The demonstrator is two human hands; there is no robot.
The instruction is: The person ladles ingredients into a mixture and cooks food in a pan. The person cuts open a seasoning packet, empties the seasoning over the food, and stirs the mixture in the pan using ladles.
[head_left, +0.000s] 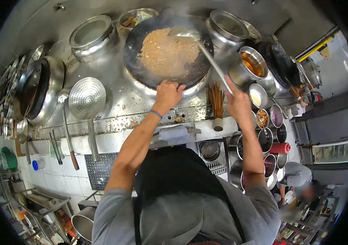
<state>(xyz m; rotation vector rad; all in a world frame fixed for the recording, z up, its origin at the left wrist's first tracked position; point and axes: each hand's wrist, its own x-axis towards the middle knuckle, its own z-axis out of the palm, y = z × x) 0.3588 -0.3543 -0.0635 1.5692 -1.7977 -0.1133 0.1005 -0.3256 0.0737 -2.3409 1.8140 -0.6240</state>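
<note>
A large black wok [131, 49] sits on the burner at the back, with a steaming heap of brown fried rice or similar grainy food [161, 51] in it. My left hand [168, 94] grips the wok's near rim, its fingers closed and partly hidden. In my right hand [237, 102] is the long handle of a ladle [214, 63]. The ladle's bowl rests in the food near the far side of the wok. Below my right hand, a bamboo brush [216, 104] stands on the steel counter.
A perforated skimmer [87, 98] and a wooden-handled ladle [67, 122] lie on the left. Lidded pots [92, 36] flank the wok. At right are a pot of orange liquid [253, 61] and several ingredient containers [262, 117]. Another person [298, 173] works at far right.
</note>
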